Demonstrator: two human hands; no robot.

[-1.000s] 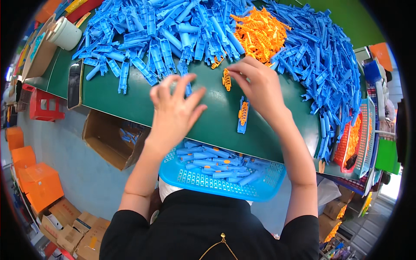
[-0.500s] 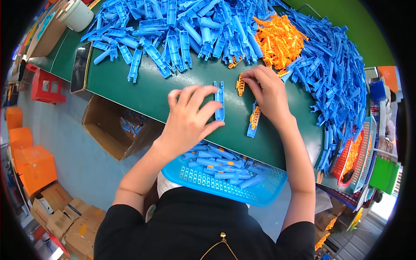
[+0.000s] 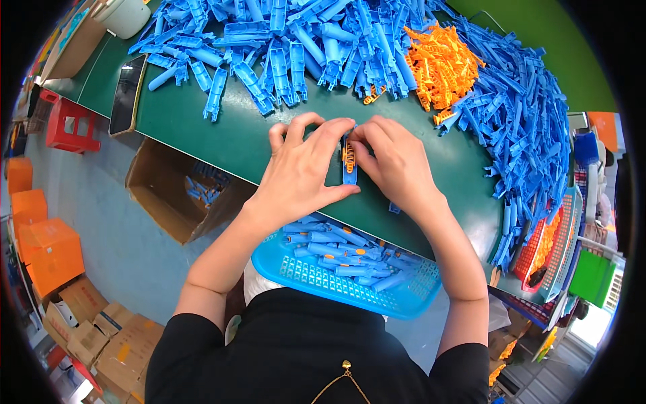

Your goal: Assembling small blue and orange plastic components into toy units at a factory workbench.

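A blue plastic half shell lies upright in the picture on the green tabletop. My left hand steadies it, index finger at the far end and thumb at the near end. An orange toothed plastic strip rests in the shell's hollow. My right hand pinches that strip from the right, its fingertips over the shell's upper part. Under my right wrist pokes the end of another blue half shell; the rest of it is hidden.
Large heaps of blue half shells and orange strips cover the table's far side. A light-blue basket with blue parts sits against me below the edge. A phone lies at left, above a cardboard box.
My right hand has moved left, bringing the orange strip into the blue half shell. My left hand has closed in on the shell's ends.
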